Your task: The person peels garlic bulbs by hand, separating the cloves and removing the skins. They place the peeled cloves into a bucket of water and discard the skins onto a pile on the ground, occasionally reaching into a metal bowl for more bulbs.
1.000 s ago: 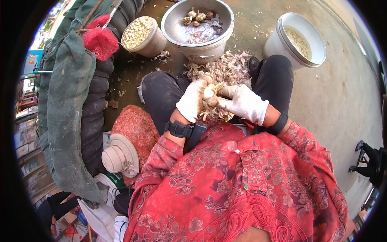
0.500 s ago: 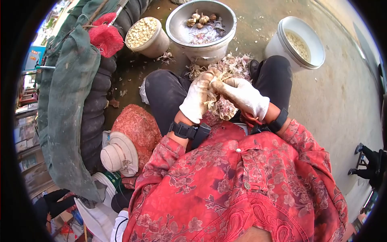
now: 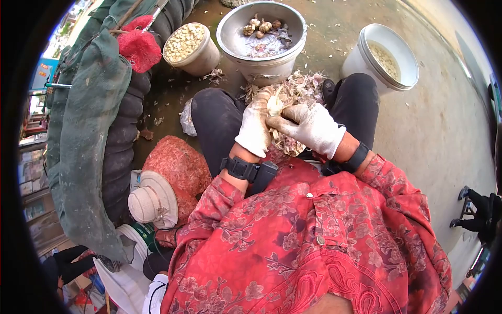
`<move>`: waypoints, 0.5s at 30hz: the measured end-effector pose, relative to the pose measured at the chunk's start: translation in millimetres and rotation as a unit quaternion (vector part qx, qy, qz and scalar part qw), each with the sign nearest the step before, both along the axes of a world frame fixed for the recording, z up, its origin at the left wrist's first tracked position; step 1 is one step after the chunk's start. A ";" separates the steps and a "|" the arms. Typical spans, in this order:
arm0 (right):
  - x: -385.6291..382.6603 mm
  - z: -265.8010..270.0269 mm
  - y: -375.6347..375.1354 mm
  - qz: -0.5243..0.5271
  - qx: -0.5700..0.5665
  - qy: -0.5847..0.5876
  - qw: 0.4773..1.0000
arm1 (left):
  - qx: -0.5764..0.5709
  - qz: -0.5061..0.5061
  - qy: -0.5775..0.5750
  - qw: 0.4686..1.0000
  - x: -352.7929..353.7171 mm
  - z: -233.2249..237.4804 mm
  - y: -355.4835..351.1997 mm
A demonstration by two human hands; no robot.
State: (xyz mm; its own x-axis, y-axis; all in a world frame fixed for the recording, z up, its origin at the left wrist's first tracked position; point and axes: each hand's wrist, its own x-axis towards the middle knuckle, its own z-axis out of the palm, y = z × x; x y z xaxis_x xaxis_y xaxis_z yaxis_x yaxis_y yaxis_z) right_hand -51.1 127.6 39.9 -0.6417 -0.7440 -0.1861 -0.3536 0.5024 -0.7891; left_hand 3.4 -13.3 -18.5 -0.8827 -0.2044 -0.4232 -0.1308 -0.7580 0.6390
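Garlic in left hand, basin beyond

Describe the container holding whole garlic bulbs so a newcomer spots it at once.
Past the left hand and right hand gripping a garlic bulb, and the heap of skins, three containers stand. Take the middle one: a grey metal basin with a few whole bulbs at its far side. The left bucket and right bucket, both white, hold peeled cloves.

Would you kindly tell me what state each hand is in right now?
Left hand: closed around the garlic bulb.
Right hand: closed, pinching the same garlic bulb.
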 end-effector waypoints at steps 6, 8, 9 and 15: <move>-0.7 -12.6 6.8 0.119 0.025 0.082 0.989 | 0.028 -0.074 -0.036 0.996 -0.9 0.3 -11.0; -1.7 -20.1 6.4 0.144 0.058 0.108 0.982 | 0.045 -0.051 -0.036 0.997 -5.5 -9.1 -12.7; -0.3 -24.6 5.6 0.136 0.024 0.107 0.985 | 0.062 -0.039 -0.044 0.996 -6.4 -5.7 -13.0; -10.2 -28.5 7.9 0.097 -0.003 -0.034 0.995 | 0.105 -0.064 -0.038 0.992 -6.9 6.5 -22.3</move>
State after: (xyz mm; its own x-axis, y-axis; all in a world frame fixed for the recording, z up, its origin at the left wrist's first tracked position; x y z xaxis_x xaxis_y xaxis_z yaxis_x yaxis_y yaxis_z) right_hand -61.3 135.5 11.4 -0.4720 -0.8540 -0.2189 -0.3895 0.4248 -0.8172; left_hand -3.5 -35.6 -12.1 -0.8592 0.0076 -0.5115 -0.2775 -0.8470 0.4535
